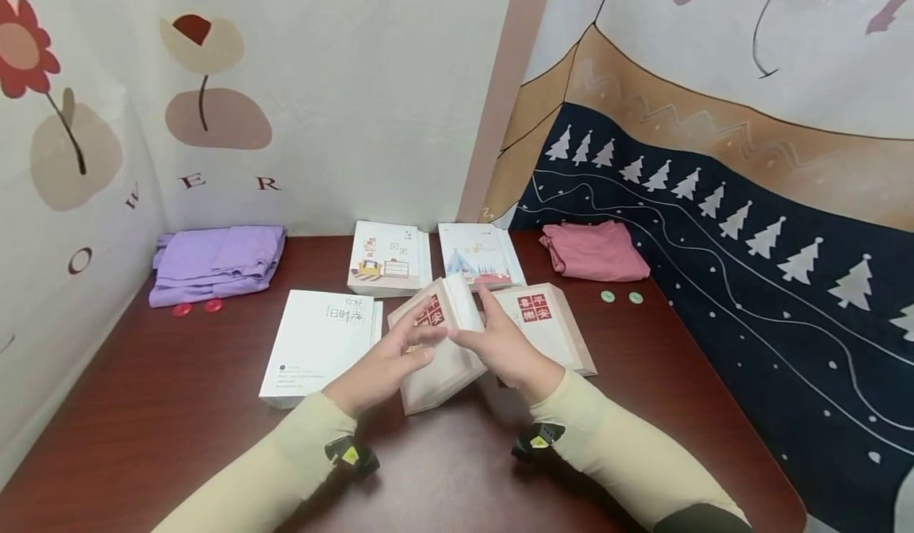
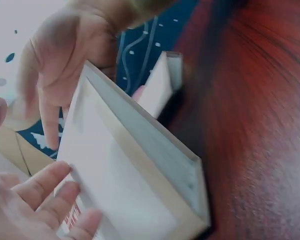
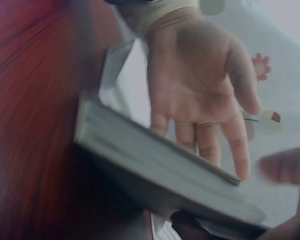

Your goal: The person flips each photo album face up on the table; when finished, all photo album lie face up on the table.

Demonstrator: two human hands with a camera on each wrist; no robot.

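Note:
In the head view, a cream book (image 1: pixel 446 366) with red square characters on its cover is tilted up between both hands. My right hand (image 1: pixel 510 350) holds its right side, with fingertips under the book in the right wrist view and the thumb raised above it. My left hand (image 1: pixel 385 362) is spread over the cover's left side. Its fingers (image 2: pixel 55 200) are at the cover in the left wrist view, while its palm (image 3: pixel 195 80) faces across the page block (image 3: pixel 155 155). Just behind the right hand lies a similar cream book (image 1: pixel 550 339).
To the left lies a white book (image 1: pixel 314 350). Two illustrated books (image 1: pixel 389 255) (image 1: pixel 477 251) lie at the back. Purple folded cloth (image 1: pixel 217 263) with red discs (image 1: pixel 182 309) is at the back left, pink cloth (image 1: pixel 596 251) with pale green discs (image 1: pixel 608 297) at the right. Patterned fabric (image 1: pixel 371 120) borders the table.

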